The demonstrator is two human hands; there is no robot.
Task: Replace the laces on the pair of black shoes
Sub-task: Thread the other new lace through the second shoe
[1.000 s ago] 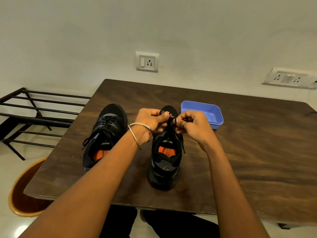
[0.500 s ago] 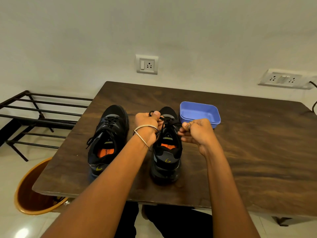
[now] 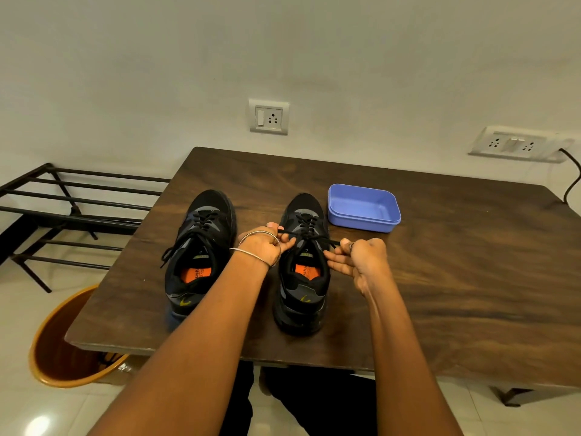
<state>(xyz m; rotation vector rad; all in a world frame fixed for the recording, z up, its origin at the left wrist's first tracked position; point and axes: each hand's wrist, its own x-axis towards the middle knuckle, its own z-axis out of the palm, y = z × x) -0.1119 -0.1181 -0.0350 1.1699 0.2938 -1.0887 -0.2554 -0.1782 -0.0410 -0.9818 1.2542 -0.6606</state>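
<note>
- Black pair of shoes on the dark wood table (image 3: 440, 262), toes toward the wall, heels toward the person, well apart from each other.
- Right shoe (image 3: 303, 272): laced up the front, orange insole visible inside the opening. Its lace (image 3: 317, 236) runs out taut to both sides from the top eyelets.
- Left hand (image 3: 265, 247): fingers curled, pinching the left end of that lace just beside the shoe's left edge. Thin metal bangle (image 3: 251, 251) on the wrist.
- Right hand (image 3: 361, 258): fingers curled, gripping the right end of the lace just off the shoe's right side. Ring on one finger.
- Left shoe (image 3: 199, 256): laced, nobody touching it; loose lace ends hang over its left side. Orange insole visible too.
- Blue plastic tray (image 3: 390, 225): just behind and right of the right shoe, close to its toe; touching or not, cannot tell. Nothing visible inside.
- Off-table: black metal rack (image 3: 63, 202) to the left, orange bin (image 3: 41, 363) on the floor under the table's near-left corner.
- Wall: a switch-socket plate (image 3: 268, 117) above the table, a second socket plate (image 3: 511, 144) at right with a black cable (image 3: 573, 174) plugged in.
</note>
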